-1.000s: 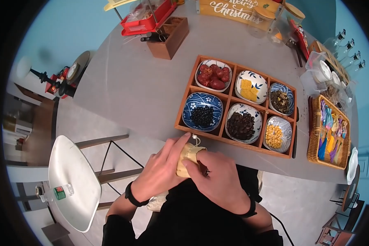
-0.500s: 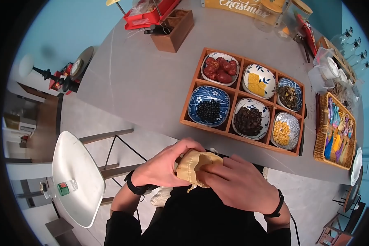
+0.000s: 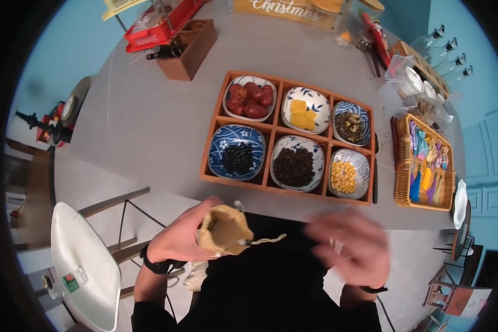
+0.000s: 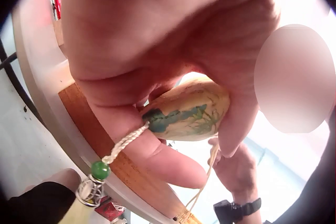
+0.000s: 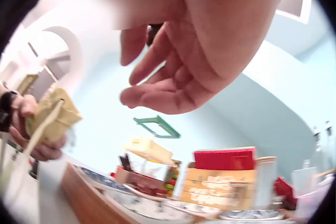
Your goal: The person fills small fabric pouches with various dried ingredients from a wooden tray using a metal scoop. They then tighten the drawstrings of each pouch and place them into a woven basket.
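In the head view my left hand [image 3: 180, 232] grips a cream cloth drawstring pouch [image 3: 227, 229], its mouth gaping upward and a cord trailing to the right. The left wrist view shows the thumb and fingers round the pouch [image 4: 189, 111], which bears a green pattern. A braided cord with a green bead [image 4: 101, 170] dangles in front. My right hand [image 3: 354, 246], blurred, is apart from the pouch near the table's front edge. In the right wrist view its fingers [image 5: 157, 95] curl loosely, with nothing seen held.
Past the hands, a divided wooden box [image 3: 249, 187] holds bowls of black beans [image 3: 239, 159], dark brown pieces [image 3: 297, 166], corn kernels [image 3: 343, 177], red dates [image 3: 252, 99], yellow squares [image 3: 302, 113] and dried leaves [image 3: 349, 127]. A wicker basket [image 3: 402, 177] of tassels lies right; a white chair [image 3: 88, 265] stands left.
My right hand has come out of the pouch and swung right. The left hand keeps hold of the pouch, whose mouth now faces up. The head view has shifted, so the table things appear further left.
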The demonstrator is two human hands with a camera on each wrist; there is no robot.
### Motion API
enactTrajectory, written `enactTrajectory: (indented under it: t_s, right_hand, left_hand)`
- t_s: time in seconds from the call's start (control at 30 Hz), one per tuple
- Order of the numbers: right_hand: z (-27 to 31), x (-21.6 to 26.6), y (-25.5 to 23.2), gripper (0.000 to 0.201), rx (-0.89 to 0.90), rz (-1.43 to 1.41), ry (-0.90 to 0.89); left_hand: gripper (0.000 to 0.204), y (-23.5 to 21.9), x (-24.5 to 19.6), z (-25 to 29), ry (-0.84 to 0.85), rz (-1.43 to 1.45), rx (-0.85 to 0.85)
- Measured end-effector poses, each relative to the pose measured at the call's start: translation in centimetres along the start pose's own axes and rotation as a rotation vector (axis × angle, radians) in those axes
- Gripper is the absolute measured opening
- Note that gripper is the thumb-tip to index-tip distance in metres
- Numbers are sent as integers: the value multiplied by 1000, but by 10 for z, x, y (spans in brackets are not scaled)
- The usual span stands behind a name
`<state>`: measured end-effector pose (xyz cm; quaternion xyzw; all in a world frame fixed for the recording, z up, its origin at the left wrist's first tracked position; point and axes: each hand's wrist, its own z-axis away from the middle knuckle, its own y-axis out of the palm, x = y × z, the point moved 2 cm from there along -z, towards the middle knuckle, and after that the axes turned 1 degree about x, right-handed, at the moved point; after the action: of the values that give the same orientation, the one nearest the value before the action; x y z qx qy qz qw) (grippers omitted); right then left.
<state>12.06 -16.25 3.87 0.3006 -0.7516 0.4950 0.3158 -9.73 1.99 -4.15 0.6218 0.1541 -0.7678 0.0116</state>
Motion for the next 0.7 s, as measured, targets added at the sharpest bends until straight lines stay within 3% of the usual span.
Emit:
enactTrajectory:
  t_s: [0.1,0.2,0.27,0.3,0.33,0.37,0.4,0.47,0.5,0.7]
  right_hand:
    - [31,-30,-44,18,-396,218,373]
    - [51,-55,-68,18,-413,353,529]
    - [65,-66,-72,20,-490,244,797]
    - [68,-72,-69,20,-484,244,796]
    - [70,-76,-65,21,-483,344,684]
    - [70,-79,-60,23,-481,434,569]
    - [72,-82,-59,23,-473,414,566]
    - [75,-91,-54,23,-445,513,614]
    - [71,-92,-53,23,-425,556,776]
    - [82,-130,-42,23,-359,860,779]
  left_hand:
    - [70,-4,16,13,-20,129,-39]
    - [74,-5,33,18,-18,263,-107]
    - [76,-5,35,17,12,314,-135]
    - [77,-4,34,14,50,386,-121]
    - [77,-4,31,13,84,453,-112]
    - [77,-5,30,12,74,446,-122]
    - [77,-6,28,11,93,390,-127]
    - [78,-3,25,9,137,423,-136]
    - [79,-3,26,7,194,347,-114]
    - [72,5,22,3,146,372,-91]
